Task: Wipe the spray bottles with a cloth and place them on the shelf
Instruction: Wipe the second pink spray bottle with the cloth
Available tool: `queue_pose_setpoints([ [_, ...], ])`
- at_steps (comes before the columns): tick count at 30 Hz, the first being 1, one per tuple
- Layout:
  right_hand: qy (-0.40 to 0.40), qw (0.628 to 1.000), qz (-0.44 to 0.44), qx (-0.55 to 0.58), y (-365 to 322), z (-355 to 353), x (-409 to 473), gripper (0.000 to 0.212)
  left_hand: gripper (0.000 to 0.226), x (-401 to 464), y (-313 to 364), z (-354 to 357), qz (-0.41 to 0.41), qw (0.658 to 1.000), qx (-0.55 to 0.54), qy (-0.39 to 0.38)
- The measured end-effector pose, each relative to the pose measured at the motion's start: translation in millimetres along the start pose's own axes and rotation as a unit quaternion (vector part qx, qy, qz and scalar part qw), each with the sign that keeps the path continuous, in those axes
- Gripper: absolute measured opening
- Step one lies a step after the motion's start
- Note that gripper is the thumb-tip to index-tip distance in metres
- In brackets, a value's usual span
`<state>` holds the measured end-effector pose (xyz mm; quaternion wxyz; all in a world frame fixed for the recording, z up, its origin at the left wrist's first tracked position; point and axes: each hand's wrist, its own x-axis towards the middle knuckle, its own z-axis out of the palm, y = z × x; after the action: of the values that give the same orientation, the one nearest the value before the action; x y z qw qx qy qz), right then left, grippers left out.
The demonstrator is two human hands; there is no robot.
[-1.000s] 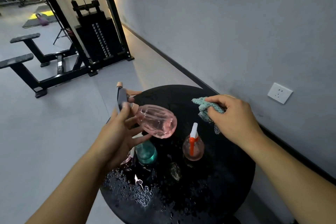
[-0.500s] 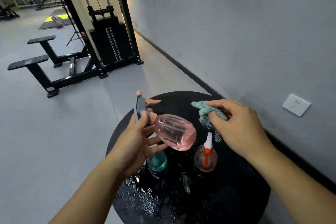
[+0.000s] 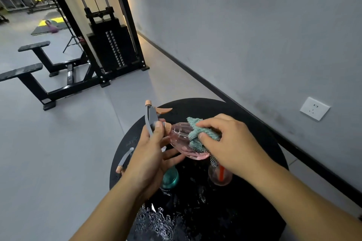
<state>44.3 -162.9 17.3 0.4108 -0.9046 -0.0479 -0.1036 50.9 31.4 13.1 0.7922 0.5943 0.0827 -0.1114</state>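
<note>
- The right hand pinched the bunched green cloth between thumb and fingers and pressed it onto the belly of the pink spray bottle; half a second earlier that cloth hung clear of the bottle, off to its right, so contact had only just been made
- The left hand gripped the same bottle by its neck and grey trigger head, thumb curled over the head, fingers spread beneath the pink body; the bottle lay tipped on its side in the air above the round black table, nozzle toward the table's far left edge
- In my judgement wiping of this first bottle had begun; the placing step was not yet started, and no shelf for it could be made out with certainty
- On the table, below the held bottle, stood a teal bottle and, to its right, a small clear bottle with an orange tube, partly hidden by the right wrist; both looked untouched
- A second grey trigger head showed at the table's left edge, just beside the left wrist
- Water droplets beaded the table's near side
- Against the earlier frames the two hands had closed together over the table; the standing bottles kept their places
</note>
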Motion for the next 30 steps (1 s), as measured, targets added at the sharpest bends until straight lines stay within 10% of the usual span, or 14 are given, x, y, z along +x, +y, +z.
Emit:
queue_pose_setpoints([
  [30,0.046,0.992,0.074,0.088,1.8,6.5,-1.4,0.019,0.029,-6.0,-9.7,15.2,0.051,0.997,0.055,-0.006],
])
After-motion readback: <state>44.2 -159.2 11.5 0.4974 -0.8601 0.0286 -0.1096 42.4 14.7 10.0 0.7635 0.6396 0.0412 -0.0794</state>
